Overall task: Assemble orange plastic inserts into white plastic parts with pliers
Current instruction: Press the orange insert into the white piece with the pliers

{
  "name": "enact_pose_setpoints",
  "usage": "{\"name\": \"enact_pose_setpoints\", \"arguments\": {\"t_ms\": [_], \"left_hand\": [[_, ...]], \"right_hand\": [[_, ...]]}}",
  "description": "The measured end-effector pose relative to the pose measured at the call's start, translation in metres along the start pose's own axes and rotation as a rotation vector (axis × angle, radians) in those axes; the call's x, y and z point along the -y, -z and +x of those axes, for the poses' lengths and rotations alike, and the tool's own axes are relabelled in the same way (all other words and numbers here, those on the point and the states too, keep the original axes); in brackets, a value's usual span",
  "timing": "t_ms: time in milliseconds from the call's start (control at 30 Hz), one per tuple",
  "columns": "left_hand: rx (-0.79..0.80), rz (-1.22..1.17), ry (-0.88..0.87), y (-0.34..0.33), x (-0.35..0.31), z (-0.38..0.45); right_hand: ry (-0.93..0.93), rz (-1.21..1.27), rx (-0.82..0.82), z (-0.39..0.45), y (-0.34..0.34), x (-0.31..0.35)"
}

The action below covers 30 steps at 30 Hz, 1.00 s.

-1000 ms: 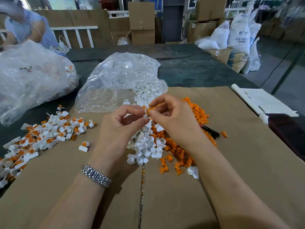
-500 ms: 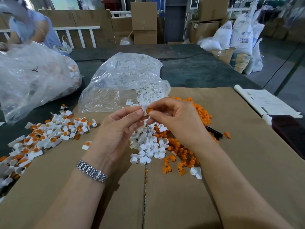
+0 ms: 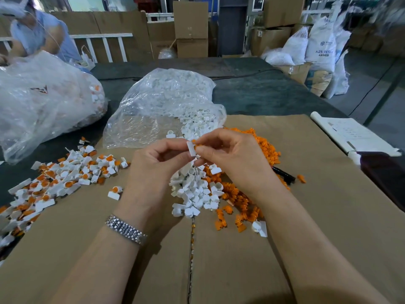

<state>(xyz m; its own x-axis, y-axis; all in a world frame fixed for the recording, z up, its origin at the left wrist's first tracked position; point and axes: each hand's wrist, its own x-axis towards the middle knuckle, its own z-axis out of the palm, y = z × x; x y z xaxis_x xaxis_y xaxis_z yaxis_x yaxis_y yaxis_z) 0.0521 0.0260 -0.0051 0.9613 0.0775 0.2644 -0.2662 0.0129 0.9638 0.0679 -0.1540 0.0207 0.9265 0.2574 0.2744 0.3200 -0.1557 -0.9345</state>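
Pinching a single white part (image 3: 191,148) between thumb and forefinger, my left hand (image 3: 153,170) holds it raised above the worktop (image 3: 328,216) with its open side turned toward my right hand (image 3: 232,159), which I judge is the point of the pose: the socket faces the piece that has to go in. The right hand pinches an orange insert (image 3: 195,145) at its fingertips, and only a sliver of orange shows where it meets the white part, so I cannot tell how far it is seated. Both hands work just over the loose white parts (image 3: 195,194), which lie directly under them and spill from the mouth of the clear bag (image 3: 162,102) beyond the fingers, so a fresh piece is a short reach down. The orange inserts (image 3: 258,150) are heaped under and past the right hand, on the side that picks them up. Off beyond the left hand lies the spread of finished pieces (image 3: 65,174), white with orange showing, kept apart from the raw stock, and one more finished piece (image 3: 114,192) sits alone near the left wrist with its watch (image 3: 126,230). A dark handle (image 3: 283,174), possibly the pliers, pokes out from behind the right wrist, untouched; I read this step as fitting by finger only, with any squeeze by tool not yet done. A larger bag (image 3: 43,102) rests far off past the left hand.
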Motion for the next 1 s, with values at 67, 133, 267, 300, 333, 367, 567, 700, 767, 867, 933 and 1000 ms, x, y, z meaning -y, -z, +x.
{"name": "enact_pose_setpoints", "arguments": {"t_ms": [67, 133, 267, 300, 333, 367, 567, 700, 767, 867, 933, 1000], "left_hand": [[0.015, -0.168, 0.092, 0.001, -0.001, 0.0], [0.027, -0.296, 0.149, 0.001, -0.001, 0.001], [0.036, -0.196, 0.068, 0.002, -0.002, 0.001], [0.026, -0.119, 0.023, 0.002, -0.003, 0.0], [0.018, -0.049, -0.018, 0.003, -0.003, 0.0], [0.016, -0.002, -0.044, 0.004, -0.002, 0.0], [0.023, -0.096, 0.078, 0.005, -0.003, 0.001], [0.002, -0.23, 0.148, 0.001, -0.002, 0.002], [0.0, -0.297, 0.175, 0.0, -0.003, 0.002], [-0.015, -0.321, 0.225, 0.0, -0.005, 0.004], [-0.015, -0.318, 0.246, -0.001, -0.006, 0.004], [-0.012, -0.333, 0.268, 0.0, -0.006, 0.003]], "right_hand": [[0.033, -0.017, 0.039, -0.001, 0.001, 0.0], [0.06, -0.048, 0.041, -0.001, 0.001, -0.001], [0.125, -0.14, 0.009, 0.0, 0.001, -0.002], [0.144, -0.175, -0.001, 0.0, 0.0, -0.002], [0.162, -0.204, -0.013, 0.0, 0.0, -0.003], [0.178, -0.227, -0.023, 0.0, -0.001, -0.003], [0.257, -0.371, -0.038, 0.002, -0.005, -0.008], [0.296, -0.414, -0.027, 0.002, -0.007, -0.009], [0.313, -0.398, -0.022, 0.003, -0.007, -0.009], [0.297, -0.348, -0.055, 0.003, -0.007, -0.011], [0.289, -0.36, -0.083, 0.002, -0.008, -0.012], [0.305, -0.4, -0.101, 0.002, -0.009, -0.012]]}}
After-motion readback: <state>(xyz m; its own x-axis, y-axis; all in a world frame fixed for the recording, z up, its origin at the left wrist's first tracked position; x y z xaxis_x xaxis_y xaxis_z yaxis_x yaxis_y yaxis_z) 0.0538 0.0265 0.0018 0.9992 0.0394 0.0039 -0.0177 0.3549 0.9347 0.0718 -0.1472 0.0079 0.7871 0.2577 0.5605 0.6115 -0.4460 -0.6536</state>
